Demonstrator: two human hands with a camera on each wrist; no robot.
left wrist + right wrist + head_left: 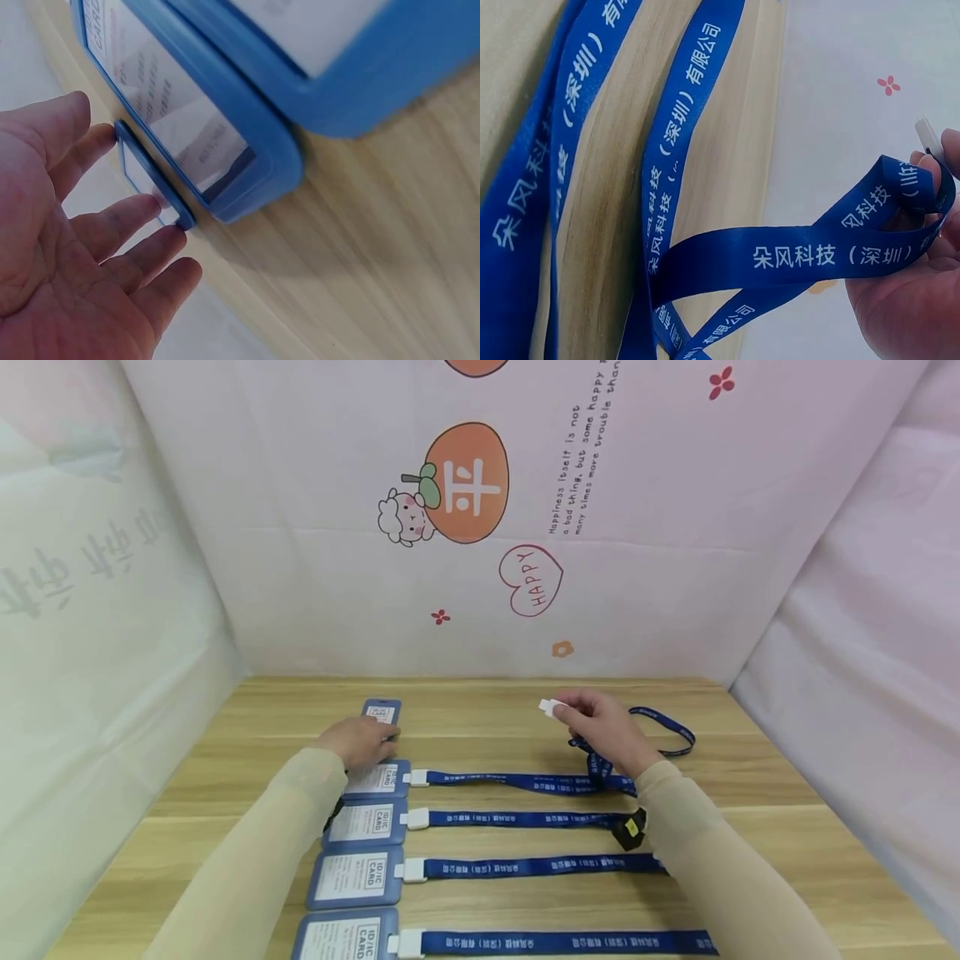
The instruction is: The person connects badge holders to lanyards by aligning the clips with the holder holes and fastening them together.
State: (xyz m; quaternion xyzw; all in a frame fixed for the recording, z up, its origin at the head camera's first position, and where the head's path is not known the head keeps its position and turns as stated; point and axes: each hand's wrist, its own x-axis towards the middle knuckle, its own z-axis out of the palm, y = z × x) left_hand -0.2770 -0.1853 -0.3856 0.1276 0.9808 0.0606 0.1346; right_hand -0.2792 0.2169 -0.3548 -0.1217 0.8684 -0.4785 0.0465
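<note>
At the back left, my left hand [358, 742] is over the farthest blue ID card holder [383, 712]. In the left wrist view the fingers are spread and loosely bent, with fingertips right at the edge of that holder [159, 175]. My right hand [603, 731] is raised at the back right. It pinches the white clip [551, 707] of a blue lanyard between thumb and fingers. The printed strap [795, 255] of this lanyard loops under the hand in the right wrist view and trails to the table, partly hidden by the hand.
Several card holders [358, 874] lie in a column toward me, each joined by a white clip [414, 870] to a blue lanyard [525, 866] stretched rightward. My right forearm covers some strap ends. A printed cloth wall [337, 610] rises behind the wooden table [480, 727].
</note>
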